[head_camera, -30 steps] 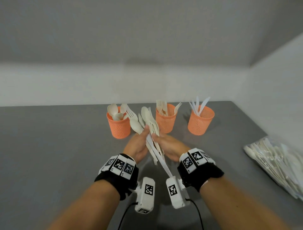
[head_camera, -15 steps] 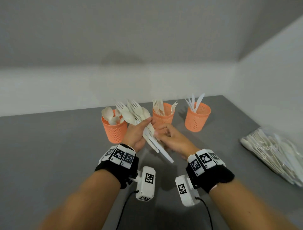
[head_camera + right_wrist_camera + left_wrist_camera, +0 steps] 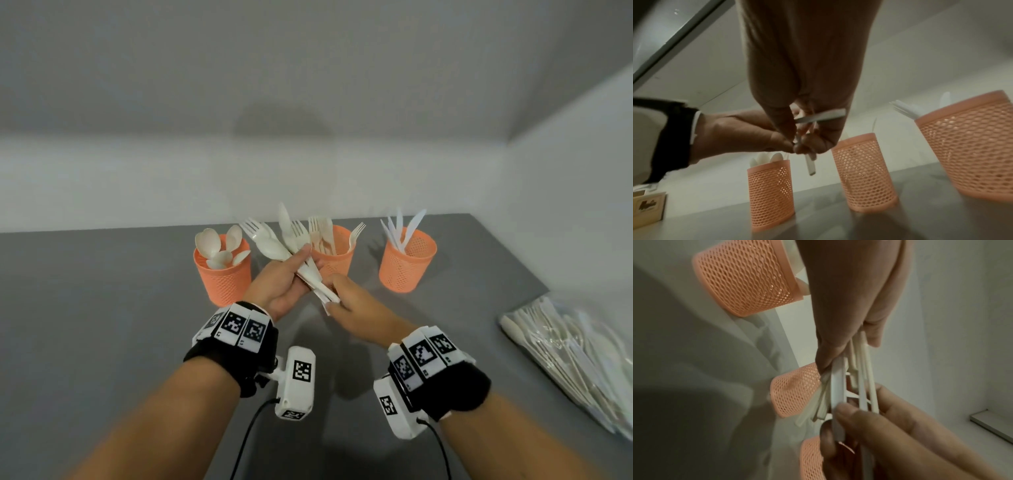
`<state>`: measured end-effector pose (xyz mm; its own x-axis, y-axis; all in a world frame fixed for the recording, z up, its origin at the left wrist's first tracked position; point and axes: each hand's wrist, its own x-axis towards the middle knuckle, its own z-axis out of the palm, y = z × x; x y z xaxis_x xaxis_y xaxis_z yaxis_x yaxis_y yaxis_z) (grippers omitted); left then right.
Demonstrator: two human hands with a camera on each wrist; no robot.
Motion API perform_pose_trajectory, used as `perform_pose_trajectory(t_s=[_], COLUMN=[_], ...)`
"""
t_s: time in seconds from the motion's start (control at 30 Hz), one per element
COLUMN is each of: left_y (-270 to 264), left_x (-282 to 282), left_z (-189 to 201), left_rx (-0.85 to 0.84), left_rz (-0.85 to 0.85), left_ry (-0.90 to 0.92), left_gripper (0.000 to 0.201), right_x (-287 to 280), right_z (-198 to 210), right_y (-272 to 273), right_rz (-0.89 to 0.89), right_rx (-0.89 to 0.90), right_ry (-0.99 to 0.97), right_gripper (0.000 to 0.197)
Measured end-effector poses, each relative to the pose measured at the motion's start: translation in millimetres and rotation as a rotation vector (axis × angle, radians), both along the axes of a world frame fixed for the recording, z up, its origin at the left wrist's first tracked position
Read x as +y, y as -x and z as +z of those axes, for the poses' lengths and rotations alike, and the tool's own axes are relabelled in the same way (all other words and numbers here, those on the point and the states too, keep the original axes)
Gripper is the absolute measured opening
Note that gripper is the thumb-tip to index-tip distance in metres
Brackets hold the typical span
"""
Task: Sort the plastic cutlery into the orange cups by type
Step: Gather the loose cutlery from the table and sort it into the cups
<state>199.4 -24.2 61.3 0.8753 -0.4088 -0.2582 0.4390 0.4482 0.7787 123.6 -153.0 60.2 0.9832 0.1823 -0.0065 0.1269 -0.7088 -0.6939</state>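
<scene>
Gripping a mixed cutlery bundle [image 3: 294, 255] in my left hand [image 3: 279, 286], my right hand [image 3: 352, 308] pinches one handle [image 3: 837, 402] near the worktop's [image 3: 102, 325] far edge.

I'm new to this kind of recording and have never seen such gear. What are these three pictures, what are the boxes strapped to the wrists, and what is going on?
No machine here: a person works with bare hands, wearing cameras. The wide picture comes from a head camera; the other two come from the white boxes on the wrists, looking along the fingers. On the grey table stand three orange mesh cups: the spoon cup, the fork cup and the knife cup. A clear bag of cutlery lies at the right. The left hand grips a mixed bundle of cutlery, forks and spoons among it. The right hand pinches the handle ends, apparently picking one out.
</scene>
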Motion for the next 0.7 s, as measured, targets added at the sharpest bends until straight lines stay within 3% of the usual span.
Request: perform_pose_trajectory(t_s=[0.13, 0.23, 0.33, 0.43, 0.53, 0.7], left_y=[4, 3, 1, 2, 1, 3], left_x=[-11, -16, -22, -28, -35, -48], left_z=[2, 1, -3, -7, -9, -10], left_rx=[0.011, 0.043, 0.100, 0.100, 0.078, 0.019], left_rz=[0.057, 0.132, 0.218, 0.245, 0.257, 0.239], left_ry=[0.053, 0.070, 0.083, 0.054, 0.017, 0.018], left_gripper=[0.018, 0.010, 0.007, 0.005, 0.007, 0.009], right_x=[-19, -32, -45, -60, -60, -53], right_z=[-1, -3, -1, 5, 6, 1], right_y=[2, 7, 10, 13, 11, 7], right_rz=[0.065, 0.072, 0.064, 0.065, 0.048, 0.043], right_rx=[0.084, 0.203, 0.346, 0.464, 0.438, 0.319], right_ry=[0.004, -0.046, -0.120, -0.195, -0.251, -0.190], right_gripper=[0.035, 0.021, 0.028, 0.019, 0.012, 0.019])
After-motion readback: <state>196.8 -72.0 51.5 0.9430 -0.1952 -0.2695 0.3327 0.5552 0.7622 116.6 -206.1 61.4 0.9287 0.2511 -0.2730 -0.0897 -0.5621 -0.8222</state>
